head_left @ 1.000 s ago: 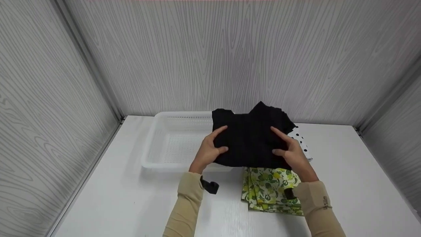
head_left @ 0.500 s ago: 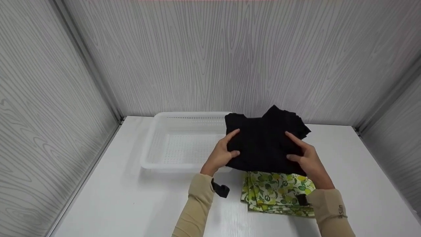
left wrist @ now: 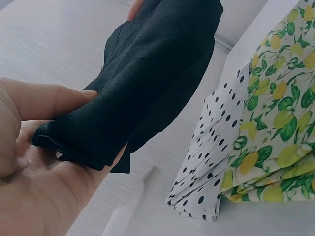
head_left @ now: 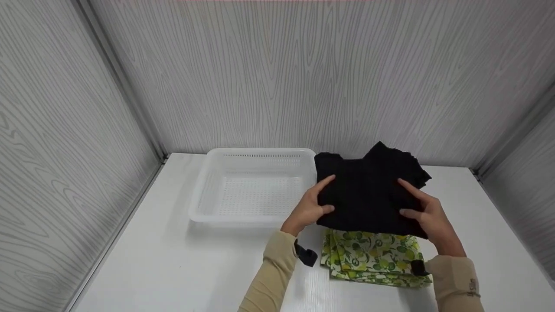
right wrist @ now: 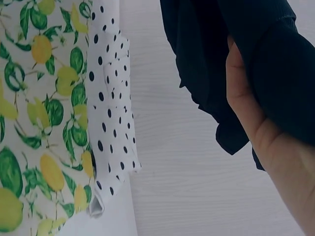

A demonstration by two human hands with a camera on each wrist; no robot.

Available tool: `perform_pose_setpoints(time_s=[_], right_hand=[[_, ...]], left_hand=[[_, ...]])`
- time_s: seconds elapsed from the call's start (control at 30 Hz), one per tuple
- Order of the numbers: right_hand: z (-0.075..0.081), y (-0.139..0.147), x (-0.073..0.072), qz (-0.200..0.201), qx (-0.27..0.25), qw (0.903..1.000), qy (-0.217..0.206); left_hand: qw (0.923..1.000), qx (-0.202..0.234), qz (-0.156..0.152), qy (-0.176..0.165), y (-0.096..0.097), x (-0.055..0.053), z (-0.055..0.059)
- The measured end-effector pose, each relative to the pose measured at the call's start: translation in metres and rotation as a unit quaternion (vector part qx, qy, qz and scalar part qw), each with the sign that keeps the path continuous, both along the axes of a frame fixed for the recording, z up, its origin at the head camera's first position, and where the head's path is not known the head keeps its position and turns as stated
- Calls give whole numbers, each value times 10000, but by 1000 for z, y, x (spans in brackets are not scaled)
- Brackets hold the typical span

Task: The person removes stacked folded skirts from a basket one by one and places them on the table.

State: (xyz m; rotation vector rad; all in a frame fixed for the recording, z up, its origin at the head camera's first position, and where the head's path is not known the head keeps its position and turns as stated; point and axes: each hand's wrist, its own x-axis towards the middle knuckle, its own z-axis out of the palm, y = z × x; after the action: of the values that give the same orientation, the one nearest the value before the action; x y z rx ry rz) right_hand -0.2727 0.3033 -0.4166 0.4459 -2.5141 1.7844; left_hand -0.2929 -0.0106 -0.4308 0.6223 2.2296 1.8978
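Observation:
A folded black cloth [head_left: 368, 195] with uneven far edges is held up between both hands, above the table. My left hand [head_left: 310, 208] grips its left side, thumb on the upper face; in the left wrist view the folded layers lie between thumb and fingers. The right side is gripped by my right hand [head_left: 429, 214], whose fingers partly pass behind the cloth in the right wrist view. Below lies a folded lemon-print cloth [head_left: 377, 260]. Next to that one, a white cloth with black dots [left wrist: 211, 147] shows in both wrist views; the black cloth hides it in the head view.
A white plastic basket [head_left: 260, 218] with perforated walls stands on the white table [head_left: 173, 268], left of the black cloth. Grey wood-grain panels [head_left: 282, 78] enclose the table at the back and both sides.
Both hands have carried the black cloth to the right and slightly nearer, away from over the basket's right part. The dotted cloth's visible edge has become covered in the head view.

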Motion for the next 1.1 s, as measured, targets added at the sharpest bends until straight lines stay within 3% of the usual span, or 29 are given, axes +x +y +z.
perform_pose_setpoints(time_s=[0.27,0.63,0.93,1.1], right_hand=[[-6,15,4,-60,62,9999,144],[-14,36,11,-242,-271,9992,-190],[-21,45,16,-407,-68,9989,-209],[-22,51,16,-534,46,9982,-280]], left_hand=[[9999,-59,-74,-143,14,1,-5],[9994,-14,-127,-308,39,-1,-13],[9978,-51,-202,-636,47,2,-20],[9980,-190,-200,-561,52,2,-18]])
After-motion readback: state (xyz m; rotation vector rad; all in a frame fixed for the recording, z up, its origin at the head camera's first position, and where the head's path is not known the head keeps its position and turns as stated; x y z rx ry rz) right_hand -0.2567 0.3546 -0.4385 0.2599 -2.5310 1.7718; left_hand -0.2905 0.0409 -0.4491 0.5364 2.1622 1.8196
